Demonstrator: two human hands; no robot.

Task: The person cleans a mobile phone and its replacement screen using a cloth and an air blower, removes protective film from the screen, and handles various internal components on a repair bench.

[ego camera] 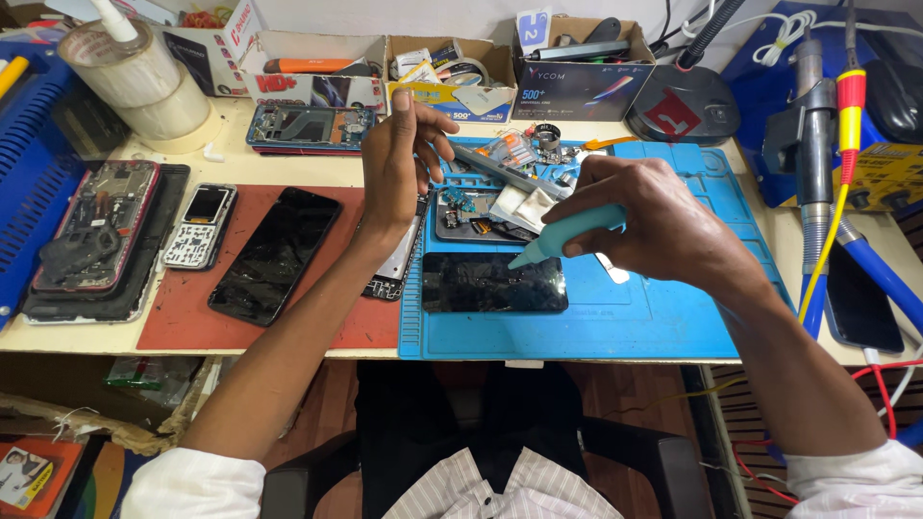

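My right hand (654, 216) grips a light blue tool (567, 235) whose tip points down-left, just above a dark phone screen (492, 283) lying on the blue work mat (635, 317). My left hand (399, 159) is raised over the mat's left edge and holds a thin grey metal tool (505, 173) that slants right over an opened phone body (471, 213) with bare circuit parts. White pads (524, 204) lie beside the opened phone.
A red mat (183, 308) at left carries a black phone (274, 255) and a keypad phone (199, 226). Opened phones (101, 226) lie far left, tape rolls (144, 82) behind. Cardboard boxes (442, 67) line the back. A soldering stand and cables (827, 144) crowd the right.
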